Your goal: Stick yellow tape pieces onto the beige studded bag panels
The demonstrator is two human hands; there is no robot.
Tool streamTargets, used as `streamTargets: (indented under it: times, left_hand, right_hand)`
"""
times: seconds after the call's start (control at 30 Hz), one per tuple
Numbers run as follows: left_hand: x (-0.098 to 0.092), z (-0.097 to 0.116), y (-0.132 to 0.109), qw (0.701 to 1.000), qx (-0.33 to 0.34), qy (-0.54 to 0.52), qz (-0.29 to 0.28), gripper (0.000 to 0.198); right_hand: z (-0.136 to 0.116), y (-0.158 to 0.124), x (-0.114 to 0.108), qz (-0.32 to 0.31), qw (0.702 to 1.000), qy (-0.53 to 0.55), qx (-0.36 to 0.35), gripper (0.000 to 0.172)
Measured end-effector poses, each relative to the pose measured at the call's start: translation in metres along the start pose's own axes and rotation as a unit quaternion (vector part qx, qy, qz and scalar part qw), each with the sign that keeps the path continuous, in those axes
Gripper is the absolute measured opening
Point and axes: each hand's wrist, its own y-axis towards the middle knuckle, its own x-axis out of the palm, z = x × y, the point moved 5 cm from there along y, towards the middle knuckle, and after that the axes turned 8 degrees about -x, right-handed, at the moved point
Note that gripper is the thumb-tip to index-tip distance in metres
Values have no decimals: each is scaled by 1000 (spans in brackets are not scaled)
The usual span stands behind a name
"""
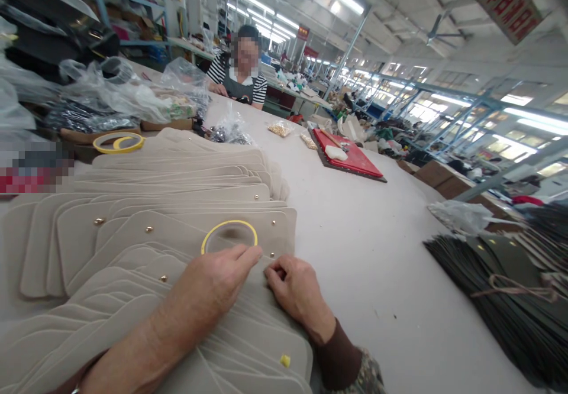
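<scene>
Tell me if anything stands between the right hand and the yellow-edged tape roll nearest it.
Yes: the left hand does. Its outstretched fingers lie between the right hand and the tape roll, overlapping the roll's near edge.

Right cuff (341, 355): dark brown, just behind the right hand (298, 287)
Right sleeve (369, 377): mottled camouflage, behind that cuff
Left sleeve (83, 372): brown edge, well behind the left hand (227, 277)

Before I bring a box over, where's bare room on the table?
The widest mostly bare patch of table lies between the beige panels and dark bundle, with the red board beyond; specks dot it. Crowded: the left side, with overlapping panels and a yellow-rimmed ring by the left hand.
</scene>
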Motion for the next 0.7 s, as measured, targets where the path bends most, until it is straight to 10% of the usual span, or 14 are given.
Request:
streamTargets:
  times: [0.13,0.3,0.7]
  left_hand:
    - [-6,1,-3,991,76,-48,98,29]
    - [-4,7,-2,987,107,-13,120,38]
    - [3,11,-4,987,115,-20,107,29]
  right_hand:
    - [3,-5,-6,-44,994,103,5,16]
    - [-8,-6,-28,103,959,246,-93,15]
    - [-38,-8,-25,187,930,127,-290,16]
